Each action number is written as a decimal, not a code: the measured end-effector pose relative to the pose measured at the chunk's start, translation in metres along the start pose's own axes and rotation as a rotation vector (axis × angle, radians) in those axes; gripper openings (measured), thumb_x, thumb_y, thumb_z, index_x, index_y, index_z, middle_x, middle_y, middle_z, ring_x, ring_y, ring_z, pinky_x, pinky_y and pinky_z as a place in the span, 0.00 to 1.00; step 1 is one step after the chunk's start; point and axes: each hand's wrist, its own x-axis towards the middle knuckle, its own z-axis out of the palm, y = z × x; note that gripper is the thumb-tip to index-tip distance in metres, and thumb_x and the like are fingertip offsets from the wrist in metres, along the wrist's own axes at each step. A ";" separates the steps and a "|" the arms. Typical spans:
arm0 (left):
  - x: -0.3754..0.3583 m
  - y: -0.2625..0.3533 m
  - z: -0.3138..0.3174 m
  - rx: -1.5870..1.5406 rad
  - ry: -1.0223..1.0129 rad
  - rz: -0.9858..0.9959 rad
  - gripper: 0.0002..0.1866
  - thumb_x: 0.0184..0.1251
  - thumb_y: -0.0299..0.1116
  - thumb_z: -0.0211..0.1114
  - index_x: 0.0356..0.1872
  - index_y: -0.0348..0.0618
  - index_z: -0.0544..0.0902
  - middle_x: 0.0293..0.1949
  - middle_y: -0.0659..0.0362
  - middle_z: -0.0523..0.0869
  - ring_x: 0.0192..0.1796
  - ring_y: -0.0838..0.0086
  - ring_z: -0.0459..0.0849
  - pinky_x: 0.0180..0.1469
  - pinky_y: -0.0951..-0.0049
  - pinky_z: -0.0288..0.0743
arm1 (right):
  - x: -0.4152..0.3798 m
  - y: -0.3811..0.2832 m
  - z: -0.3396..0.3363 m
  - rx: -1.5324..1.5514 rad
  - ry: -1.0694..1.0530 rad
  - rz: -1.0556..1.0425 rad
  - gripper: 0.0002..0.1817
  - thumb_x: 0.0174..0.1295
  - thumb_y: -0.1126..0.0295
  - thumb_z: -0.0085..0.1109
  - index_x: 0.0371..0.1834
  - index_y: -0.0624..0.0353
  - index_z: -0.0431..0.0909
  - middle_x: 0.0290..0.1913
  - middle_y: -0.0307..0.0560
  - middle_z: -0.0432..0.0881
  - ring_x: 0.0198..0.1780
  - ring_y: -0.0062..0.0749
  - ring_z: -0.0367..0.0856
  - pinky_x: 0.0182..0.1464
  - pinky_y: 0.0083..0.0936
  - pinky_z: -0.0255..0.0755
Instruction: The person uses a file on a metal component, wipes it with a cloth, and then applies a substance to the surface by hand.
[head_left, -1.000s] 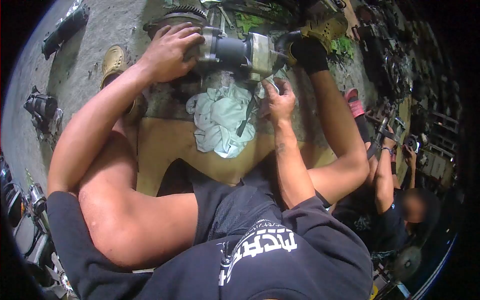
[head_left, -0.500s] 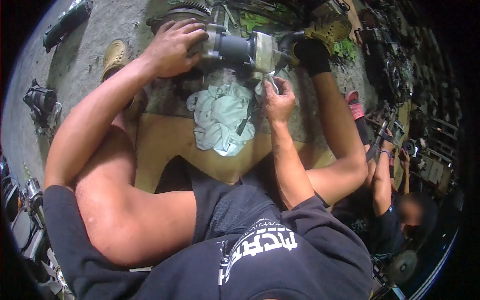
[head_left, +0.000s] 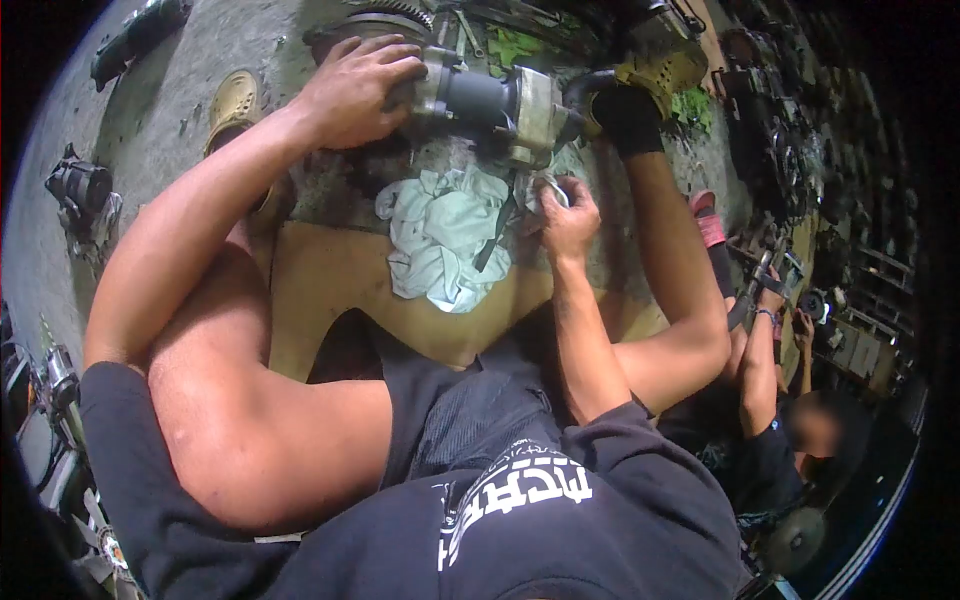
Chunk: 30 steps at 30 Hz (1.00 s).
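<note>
A metal machine assembly (head_left: 478, 95) lies across the floor in front of me, with a toothed gear (head_left: 395, 18) at its left end and a squarish pale housing (head_left: 536, 108) at its right. My left hand (head_left: 365, 92) is laid over the left part of the assembly, fingers curled on its metal rim. Just below the housing, my right hand (head_left: 570, 218) pinches a small whitish rag (head_left: 540, 190) between thumb and fingers. Between my legs lies a crumpled pale cloth (head_left: 445, 235), with a thin dark strip (head_left: 490, 240) on its right side.
Brown cardboard (head_left: 315, 275) is spread under me. Wrenches (head_left: 468, 35) lie beyond the assembly. A dark motor-like part (head_left: 80, 190) sits at the left. At the right, another person (head_left: 765, 390) handles a tool amid many metal parts.
My right hand with the rag has moved slightly down and right, away from the housing's underside. My left hand stays on the assembly.
</note>
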 end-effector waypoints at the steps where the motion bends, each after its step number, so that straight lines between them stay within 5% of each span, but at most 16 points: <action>1: -0.001 0.000 0.000 -0.008 0.002 0.008 0.27 0.64 0.38 0.67 0.65 0.49 0.79 0.72 0.56 0.74 0.79 0.59 0.63 0.79 0.49 0.55 | -0.001 -0.002 0.000 0.144 0.017 0.056 0.16 0.56 0.65 0.75 0.43 0.62 0.86 0.35 0.47 0.90 0.36 0.28 0.86 0.43 0.28 0.80; 2: -0.003 0.001 0.000 -0.013 -0.003 0.004 0.27 0.64 0.38 0.67 0.65 0.49 0.79 0.72 0.56 0.74 0.79 0.59 0.63 0.79 0.49 0.55 | -0.003 -0.003 -0.001 0.285 0.037 0.117 0.16 0.57 0.64 0.76 0.43 0.62 0.86 0.36 0.47 0.90 0.36 0.28 0.86 0.43 0.28 0.79; 14: -0.001 0.006 -0.002 0.008 -0.040 -0.031 0.28 0.64 0.39 0.67 0.66 0.49 0.78 0.73 0.56 0.73 0.80 0.60 0.63 0.79 0.49 0.54 | 0.001 -0.007 0.005 -0.041 0.055 -0.127 0.15 0.57 0.65 0.73 0.41 0.63 0.84 0.34 0.49 0.88 0.35 0.33 0.87 0.43 0.30 0.80; 20: 0.000 0.004 -0.002 0.010 -0.031 -0.022 0.28 0.64 0.40 0.67 0.66 0.49 0.78 0.73 0.56 0.73 0.80 0.60 0.63 0.80 0.50 0.54 | 0.002 -0.054 -0.001 0.144 0.145 -0.285 0.11 0.55 0.76 0.70 0.42 0.62 0.85 0.40 0.53 0.86 0.41 0.38 0.88 0.47 0.32 0.81; 23: 0.000 0.005 -0.002 0.008 -0.051 -0.034 0.28 0.64 0.40 0.67 0.66 0.49 0.78 0.73 0.56 0.73 0.79 0.60 0.63 0.80 0.49 0.54 | 0.007 -0.061 0.006 0.014 -0.049 -0.462 0.13 0.53 0.79 0.68 0.44 0.60 0.85 0.41 0.51 0.83 0.42 0.45 0.86 0.47 0.35 0.81; 30: 0.000 0.008 -0.006 -0.009 -0.047 -0.047 0.28 0.63 0.39 0.67 0.66 0.50 0.78 0.73 0.56 0.73 0.80 0.60 0.63 0.80 0.48 0.53 | 0.009 -0.042 -0.002 -0.060 -0.038 -0.519 0.14 0.56 0.78 0.68 0.46 0.58 0.86 0.43 0.51 0.84 0.44 0.47 0.85 0.47 0.37 0.80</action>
